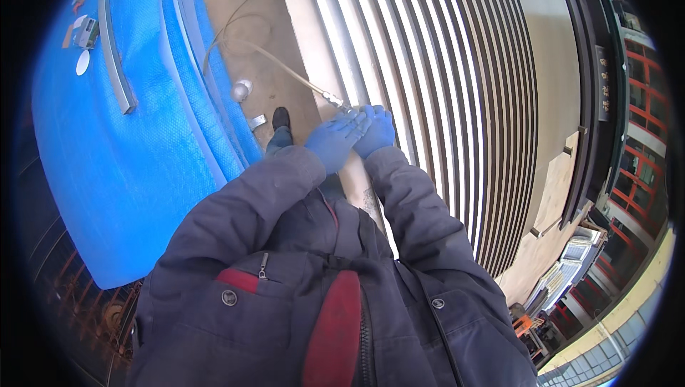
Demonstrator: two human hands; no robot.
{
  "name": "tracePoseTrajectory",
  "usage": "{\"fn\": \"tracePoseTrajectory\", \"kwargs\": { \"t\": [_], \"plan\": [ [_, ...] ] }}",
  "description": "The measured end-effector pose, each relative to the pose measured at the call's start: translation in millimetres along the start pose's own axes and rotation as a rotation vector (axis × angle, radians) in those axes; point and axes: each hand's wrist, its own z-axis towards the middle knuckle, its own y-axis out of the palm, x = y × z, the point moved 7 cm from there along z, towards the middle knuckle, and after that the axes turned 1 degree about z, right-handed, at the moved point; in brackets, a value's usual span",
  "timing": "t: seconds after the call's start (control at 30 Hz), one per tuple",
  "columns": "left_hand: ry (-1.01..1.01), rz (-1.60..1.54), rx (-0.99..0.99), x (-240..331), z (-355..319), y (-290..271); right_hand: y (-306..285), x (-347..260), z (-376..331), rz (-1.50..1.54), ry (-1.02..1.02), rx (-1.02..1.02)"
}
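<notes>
Both my hands wear blue gloves and are close together at the near edge of a row of long, pale strips [414,37]. My left hand [337,143] curls over a hand tool whose body is mostly hidden under the gloves. My right hand [376,132] closes around the same tool from the right, its fingers bent. A beige hose [282,66] runs from the upper left to a metal fitting [332,99], which enters the tool beside my fingers. The tool rests on or just above the nearest strips; I cannot tell which.
Blue sheeting [135,194] covers a surface on the left, with a metal bar [118,66] and small boxes [85,32] on it. A round metallic object [240,92] and a small bracket-like piece [257,122] lie on the floor near my shoe [282,117]. Dark framing [589,87] stands at right.
</notes>
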Motion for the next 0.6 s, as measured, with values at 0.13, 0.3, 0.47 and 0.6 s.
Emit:
{"fn": "tracePoseTrajectory", "kwargs": {
  "t": [0.13, 0.3, 0.47, 0.6],
  "plan": [
    [0.072, 0.004, -0.049, 50.8, -20.5, 17.8, 0.3, 3.9, -60.2, -0.015, 0.019, -0.056],
    [0.051, -0.092, -0.057, 36.5, -8.1, 20.6, 4.8, 11.1, -53.8, -0.025, 0.033, -0.044],
    [0.007, -0.036, -0.024, 14.6, 1.9, 7.0, -3.7, 10.5, -21.5, 0.043, 0.068, 0.038],
    [0.095, -0.078, -0.168, 55.8, -14.2, 24.2, -2.3, 9.4, -65.8, -0.024, 0.067, -0.071]
  ]
}}
